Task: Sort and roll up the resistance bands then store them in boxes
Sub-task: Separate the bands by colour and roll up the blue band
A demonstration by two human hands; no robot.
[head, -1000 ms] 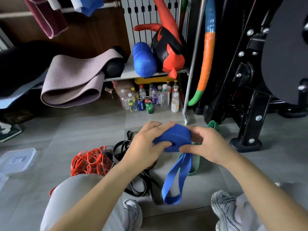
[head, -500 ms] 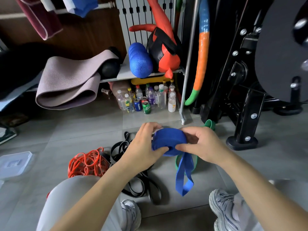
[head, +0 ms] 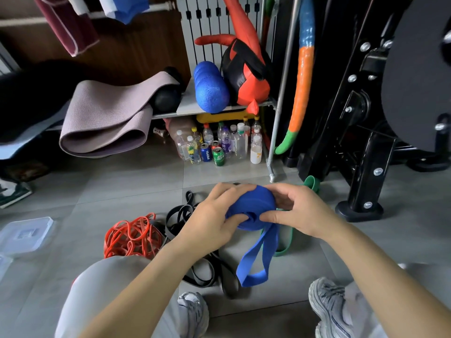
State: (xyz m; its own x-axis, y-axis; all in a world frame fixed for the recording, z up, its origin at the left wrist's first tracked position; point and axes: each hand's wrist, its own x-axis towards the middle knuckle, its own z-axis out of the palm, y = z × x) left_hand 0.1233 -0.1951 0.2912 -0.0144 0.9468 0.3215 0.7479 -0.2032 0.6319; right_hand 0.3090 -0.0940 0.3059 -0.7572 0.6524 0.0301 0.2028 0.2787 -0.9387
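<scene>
Blue resistance band [head: 253, 203] is mostly wound into a thick roll, held off the floor between both hands. The left hand [head: 212, 223] curls round the roll's left side with its thumb pressed on the near face. The right hand [head: 302, 211] wraps the right side, and its thumb lies close beside the left thumb at the roll's centre. Below the fingers the unrolled tail hangs in a loop. A green band [head: 285, 242] lies on the tiles under the right fingers, and black bands [head: 179, 215] lie under the left wrist. Left of the left fingers is a tangle of red bands [head: 131, 236], with a clear plastic box [head: 24, 235] well beyond it
</scene>
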